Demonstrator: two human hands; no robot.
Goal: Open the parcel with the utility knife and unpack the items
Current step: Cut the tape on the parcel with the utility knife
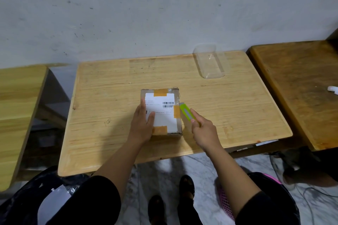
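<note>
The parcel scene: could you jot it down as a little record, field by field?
parcel: taped cardboard box with a white label, unopened, on the light wooden table
left hand: flat on the parcel's near left part
right hand: holds the green utility knife, its tip at the parcel's right edge
also on table: clear plastic container, far right

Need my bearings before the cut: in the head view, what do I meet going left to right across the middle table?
Left hand flat on the cardboard parcel → green utility knife at the parcel's right edge, held in the right hand → clear plastic container, farther back toward the wall.
</note>
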